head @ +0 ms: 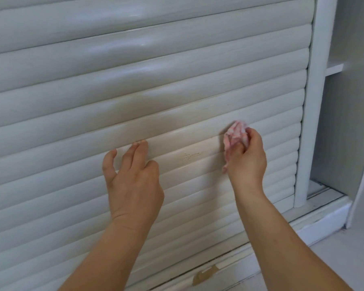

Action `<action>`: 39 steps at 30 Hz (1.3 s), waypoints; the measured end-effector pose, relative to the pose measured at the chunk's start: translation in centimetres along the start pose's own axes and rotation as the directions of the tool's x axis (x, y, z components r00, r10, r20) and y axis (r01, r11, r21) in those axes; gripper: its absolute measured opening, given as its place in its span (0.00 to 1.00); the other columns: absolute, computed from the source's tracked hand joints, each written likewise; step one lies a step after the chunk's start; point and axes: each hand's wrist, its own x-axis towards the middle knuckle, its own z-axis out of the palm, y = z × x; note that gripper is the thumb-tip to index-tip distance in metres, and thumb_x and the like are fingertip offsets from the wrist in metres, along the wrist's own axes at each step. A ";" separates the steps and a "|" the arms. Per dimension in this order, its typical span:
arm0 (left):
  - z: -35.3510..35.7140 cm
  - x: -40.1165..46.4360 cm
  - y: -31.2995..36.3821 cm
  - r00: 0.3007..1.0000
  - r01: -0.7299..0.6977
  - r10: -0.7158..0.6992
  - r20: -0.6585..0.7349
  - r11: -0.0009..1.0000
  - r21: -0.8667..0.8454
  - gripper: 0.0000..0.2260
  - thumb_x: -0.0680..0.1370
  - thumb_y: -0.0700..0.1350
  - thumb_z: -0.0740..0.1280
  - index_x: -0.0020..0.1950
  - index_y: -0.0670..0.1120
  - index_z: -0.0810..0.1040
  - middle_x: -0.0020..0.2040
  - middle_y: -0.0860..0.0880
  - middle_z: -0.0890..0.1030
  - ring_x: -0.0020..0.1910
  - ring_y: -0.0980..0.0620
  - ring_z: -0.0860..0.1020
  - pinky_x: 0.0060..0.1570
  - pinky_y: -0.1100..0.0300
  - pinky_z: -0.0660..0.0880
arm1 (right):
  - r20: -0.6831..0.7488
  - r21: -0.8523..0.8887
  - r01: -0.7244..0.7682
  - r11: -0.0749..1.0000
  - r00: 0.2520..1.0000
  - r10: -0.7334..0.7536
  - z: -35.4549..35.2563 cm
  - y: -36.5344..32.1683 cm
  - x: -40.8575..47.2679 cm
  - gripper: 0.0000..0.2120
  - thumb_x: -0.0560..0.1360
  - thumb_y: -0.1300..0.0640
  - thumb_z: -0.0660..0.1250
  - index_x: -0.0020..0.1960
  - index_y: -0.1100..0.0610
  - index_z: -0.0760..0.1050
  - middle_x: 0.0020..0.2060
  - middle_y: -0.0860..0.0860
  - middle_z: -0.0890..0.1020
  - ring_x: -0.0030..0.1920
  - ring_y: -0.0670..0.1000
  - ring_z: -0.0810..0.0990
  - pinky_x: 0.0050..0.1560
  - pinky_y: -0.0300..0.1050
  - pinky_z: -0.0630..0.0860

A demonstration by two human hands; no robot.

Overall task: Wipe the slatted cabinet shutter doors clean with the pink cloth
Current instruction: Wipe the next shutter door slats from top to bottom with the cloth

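Both forearms reach forward from below. Left hand (132,177) lies flat, fingertips pressed on the shutter (135,80) slats. Right hand (247,156) grips a bunched pink cloth (234,135) against the slats, just right of a yellowish stain (192,156).

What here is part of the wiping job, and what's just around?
Job:
pink cloth, gripped in the right hand
slatted shutter, braced by the left hand
stain between hands

Just around:
tape piece
side shelf
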 end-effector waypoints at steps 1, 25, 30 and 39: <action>0.1 0.0 0.0 1.000 0.001 -0.001 0.000 1.000 0.008 0.07 0.63 0.35 0.63 0.28 0.45 0.76 0.59 0.42 0.78 0.58 0.45 0.76 0.65 0.47 0.52 | 0.001 -0.072 0.027 0.997 1.000 -0.027 -0.2 0.1 0.0 0.18 0.77 0.60 0.56 0.66 0.53 0.72 0.57 0.53 0.78 0.57 0.58 0.75 0.55 0.39 0.68; 0.2 -0.1 -0.4 1.000 -0.027 0.027 -0.008 0.999 -0.034 0.09 0.62 0.32 0.67 0.28 0.45 0.75 0.60 0.41 0.78 0.60 0.45 0.76 0.65 0.45 0.52 | 0.186 -0.520 0.312 0.795 0.950 -0.251 0.1 0.1 -2.1 0.18 0.76 0.60 0.57 0.64 0.49 0.72 0.64 0.50 0.73 0.57 0.58 0.71 0.46 0.50 0.69; 0.3 -0.1 -0.1 1.000 -0.009 0.008 -0.022 0.999 -0.034 0.07 0.63 0.36 0.62 0.27 0.46 0.75 0.60 0.42 0.78 0.60 0.45 0.76 0.65 0.45 0.53 | 0.001 -0.268 0.172 0.948 0.984 -0.179 1.8 -0.3 -2.3 0.14 0.76 0.64 0.59 0.61 0.59 0.74 0.62 0.55 0.74 0.55 0.61 0.71 0.46 0.36 0.56; 0.0 -0.1 0.0 0.999 -0.002 0.000 -0.033 0.999 -0.054 0.11 0.67 0.40 0.56 0.28 0.47 0.76 0.60 0.42 0.78 0.60 0.45 0.76 0.65 0.47 0.50 | 0.380 -0.087 0.547 0.832 0.791 -0.480 3.6 -1.5 -7.6 0.15 0.74 0.61 0.61 0.59 0.52 0.77 0.55 0.47 0.77 0.53 0.45 0.71 0.47 0.40 0.73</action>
